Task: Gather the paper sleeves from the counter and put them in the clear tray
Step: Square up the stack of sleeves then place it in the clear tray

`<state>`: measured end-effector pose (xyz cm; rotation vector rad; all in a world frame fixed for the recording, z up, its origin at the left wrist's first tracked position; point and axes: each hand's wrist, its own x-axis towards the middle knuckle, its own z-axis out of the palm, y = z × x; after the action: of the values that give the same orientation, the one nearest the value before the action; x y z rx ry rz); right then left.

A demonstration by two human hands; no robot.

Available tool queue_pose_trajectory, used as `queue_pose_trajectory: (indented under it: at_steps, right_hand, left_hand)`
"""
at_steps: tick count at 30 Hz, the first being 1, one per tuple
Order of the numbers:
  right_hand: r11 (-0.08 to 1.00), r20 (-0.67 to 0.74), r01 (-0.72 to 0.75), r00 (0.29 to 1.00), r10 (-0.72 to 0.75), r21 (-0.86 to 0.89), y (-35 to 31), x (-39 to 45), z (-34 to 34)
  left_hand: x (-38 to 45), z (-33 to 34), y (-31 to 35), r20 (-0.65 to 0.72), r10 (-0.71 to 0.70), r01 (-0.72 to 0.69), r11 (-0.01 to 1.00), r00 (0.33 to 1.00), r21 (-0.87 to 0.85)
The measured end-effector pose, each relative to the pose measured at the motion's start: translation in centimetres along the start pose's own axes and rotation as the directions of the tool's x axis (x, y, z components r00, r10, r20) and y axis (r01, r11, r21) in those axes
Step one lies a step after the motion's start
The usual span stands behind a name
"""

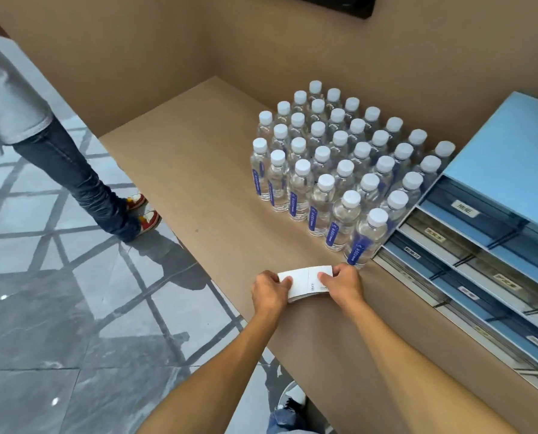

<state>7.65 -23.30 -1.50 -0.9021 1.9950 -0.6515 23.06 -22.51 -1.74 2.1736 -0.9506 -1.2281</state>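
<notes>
A stack of white paper sleeves [305, 281] lies on the tan counter [199, 170] near its front edge. My left hand [269, 292] grips the stack's left end, thumb on top. My right hand [344, 281] grips the right end the same way. The stack rests flat on the counter between both hands. No clear tray shows as a separate thing; clear-fronted drawers [449, 242] sit in the blue cabinet at the right.
A block of several capped water bottles [339, 170] stands just behind the stack. A blue drawer cabinet [508, 158] fills the right side. A person in jeans [73, 170] stands on the tiled floor at the left, beyond the counter's edge.
</notes>
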Motion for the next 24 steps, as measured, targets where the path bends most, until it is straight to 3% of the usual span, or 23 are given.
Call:
queue_pose_trajectory:
  at_steps: [4,12,18,21,24]
  right_hand:
    - [0.990,-0.011,-0.052,0.999,0.051,-0.127,-0.2,0.7,0.5]
    - [0.989,-0.023,-0.128,0.992,0.127,-0.074,-0.6,1.1,1.3]
    - [0.966,0.050,-0.201,0.979,0.196,0.160,0.8,1.0,0.7]
    - [0.909,0.098,-0.265,0.964,0.246,0.322,1.2,0.4,-0.3]
    - [0.853,0.172,-0.342,0.939,0.297,0.395,2.2,-0.5,-2.4]
  left_hand:
    - [0.9,-0.3,-0.1,0.026,-0.008,0.008,0.999,1.000,0.033]
    - [2.0,0.1,-0.1,0.089,-0.085,0.082,0.996,0.992,0.045]
    - [2.4,0.3,0.4,0.201,-0.149,0.150,0.989,0.968,0.010]
    - [2.7,0.2,0.6,0.333,-0.175,0.212,0.974,0.926,-0.078]
    - [1.9,0.6,1.3,0.432,-0.152,0.190,0.981,0.889,-0.047]
